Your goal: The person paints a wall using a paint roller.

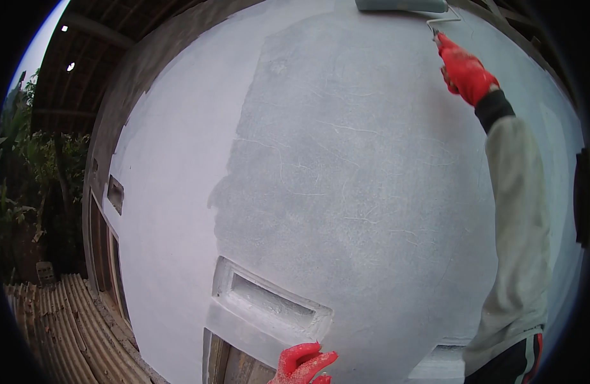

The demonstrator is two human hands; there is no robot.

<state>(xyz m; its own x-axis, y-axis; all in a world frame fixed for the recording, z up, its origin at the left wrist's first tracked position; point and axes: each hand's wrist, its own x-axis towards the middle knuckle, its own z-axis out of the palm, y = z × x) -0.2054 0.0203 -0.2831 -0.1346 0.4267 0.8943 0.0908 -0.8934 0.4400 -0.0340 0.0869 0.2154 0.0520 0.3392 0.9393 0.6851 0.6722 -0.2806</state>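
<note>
My right hand (468,73), in a red glove, is wrapped round the handle of a paint roller (402,5) at the top of the view. The roller lies against the upper part of the wall (346,147), where a grey coat borders a whiter area on the left. Low in the middle, my left hand (303,365), also red-gloved, shows its fingers apart and holds nothing visible, just below a recessed vent opening (272,299). The rest of that hand is cut off by the lower edge.
A wooden frame (240,365) stands below the vent. Corrugated roofing sheets (71,326) lie at the lower left, with plants (45,160) beyond. A smaller vent (116,194) is in the wall's left part, and a dark object (582,198) is at the right edge.
</note>
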